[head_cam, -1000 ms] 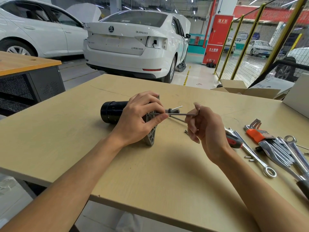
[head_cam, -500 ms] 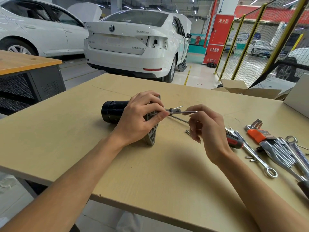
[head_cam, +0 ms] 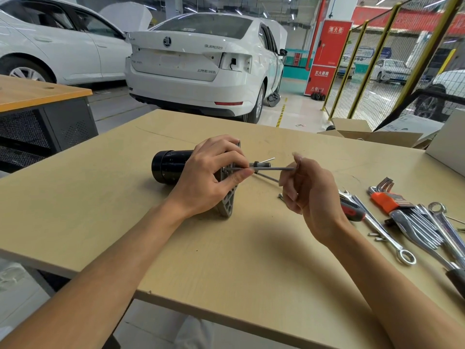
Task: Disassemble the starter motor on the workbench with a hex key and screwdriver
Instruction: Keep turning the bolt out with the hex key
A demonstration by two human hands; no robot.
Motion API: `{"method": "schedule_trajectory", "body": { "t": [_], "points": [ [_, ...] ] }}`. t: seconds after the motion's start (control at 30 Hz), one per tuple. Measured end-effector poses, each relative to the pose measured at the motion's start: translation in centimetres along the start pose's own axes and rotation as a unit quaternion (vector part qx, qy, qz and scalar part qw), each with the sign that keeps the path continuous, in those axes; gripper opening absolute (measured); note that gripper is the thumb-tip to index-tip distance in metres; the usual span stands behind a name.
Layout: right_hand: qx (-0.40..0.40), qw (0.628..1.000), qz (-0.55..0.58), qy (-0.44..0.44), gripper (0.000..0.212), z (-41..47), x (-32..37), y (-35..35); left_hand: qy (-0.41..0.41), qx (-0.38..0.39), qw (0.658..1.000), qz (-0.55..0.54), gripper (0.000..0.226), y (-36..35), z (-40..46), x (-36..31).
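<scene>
Starter motor [head_cam: 171, 166] under left grip [head_cam: 211, 177]; right grip [head_cam: 309, 195] pinches hex key [head_cam: 271, 168]

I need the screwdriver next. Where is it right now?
In the head view, the screwdriver lies on the workbench right of centre, its red-and-black handle between the right hand and a long wrench.

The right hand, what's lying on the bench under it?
Under the right hand a screwdriver's red-and-black handle pokes out, its thin shaft emerging toward the starter motor. A small screw shows too; anything else is covered.
</scene>
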State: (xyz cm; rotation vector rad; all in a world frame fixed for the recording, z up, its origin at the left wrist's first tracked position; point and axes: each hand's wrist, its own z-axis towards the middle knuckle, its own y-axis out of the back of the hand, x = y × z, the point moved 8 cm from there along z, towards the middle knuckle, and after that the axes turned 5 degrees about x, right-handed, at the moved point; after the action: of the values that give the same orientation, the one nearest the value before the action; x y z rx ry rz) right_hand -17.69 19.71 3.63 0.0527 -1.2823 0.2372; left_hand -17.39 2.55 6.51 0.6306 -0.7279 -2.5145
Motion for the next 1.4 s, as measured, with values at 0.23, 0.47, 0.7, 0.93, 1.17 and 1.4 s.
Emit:
{"method": "schedule_trajectory", "body": {
  "t": [0.23, 0.47, 0.7, 0.93, 1.17, 1.4],
  "points": [
    [0.017, 1.000, -0.014, 0.022, 0.029, -0.1, 0.1, -0.1, -0.007, -0.005, 1.000, 0.006, 0.026, 0.0, 0.0, 0.0],
    [-0.036, 0.996, -0.065, 0.041, 0.040, -0.3, 0.5, 0.4, -0.003, -0.006, 1.000, -0.003, 0.029, 0.0, 0.0, -0.1],
    [-0.049, 0.997, -0.056, 0.010, 0.038, -0.1, -0.1, 0.7, -0.001, -0.005, 1.000, -0.003, 0.029, 0.0, 0.0, -0.2],
    [0.049, 0.998, -0.018, 0.022, 0.039, -0.1, 0.2, -0.7, -0.006, -0.001, 1.000, 0.003, 0.028, 0.1, 0.0, -0.2],
    [0.030, 0.996, -0.062, 0.049, 0.031, -0.3, 0.6, -0.6, 0.000, 0.002, 1.000, 0.003, 0.031, 0.0, 0.0, 0.0],
    [-0.048, 0.996, -0.071, 0.026, 0.028, -0.3, 0.1, 0.6, -0.002, -0.005, 1.000, -0.001, 0.030, 0.0, 0.0, 0.0]
  ]
}}
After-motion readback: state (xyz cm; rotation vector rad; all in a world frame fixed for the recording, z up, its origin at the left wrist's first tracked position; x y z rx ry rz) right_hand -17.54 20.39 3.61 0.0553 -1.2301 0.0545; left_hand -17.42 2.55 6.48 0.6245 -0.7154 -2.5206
